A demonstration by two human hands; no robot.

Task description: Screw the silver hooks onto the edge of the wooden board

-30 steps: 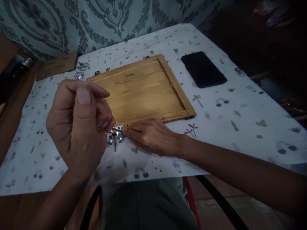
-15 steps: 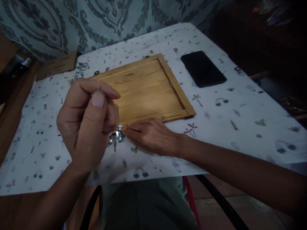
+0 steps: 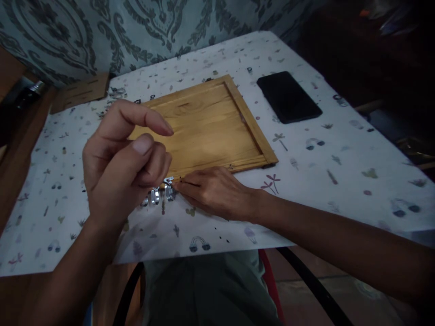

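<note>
In the head view a wooden framed panel (image 3: 200,129) lies on the patterned tablecloth. My right hand (image 3: 215,192) rests along its near edge, palm down, its fingers pressed together. Those fingertips meet a small silver metal fitting (image 3: 168,182) at the edge of the frame. Beside it, several curved shiny metal pieces (image 3: 155,196) sit partly behind my left hand. My left hand (image 3: 125,158) is raised above the panel's near left corner. Its index finger is bent and lifted off the thumb, while the other fingers curl under the thumb; whatever they enclose, if anything, is hidden.
A black phone (image 3: 288,97) lies right of the panel. At the back left are a piece of cardboard (image 3: 81,93) and more silver metal pieces (image 3: 117,92). A patterned wall covering (image 3: 149,31) borders the table's far side. Below the near edge, chair arms (image 3: 312,285) show.
My left index finger has lifted away from the thumb, and that hand has shifted slightly right, uncovering more metal pieces. My right hand stays in place.
</note>
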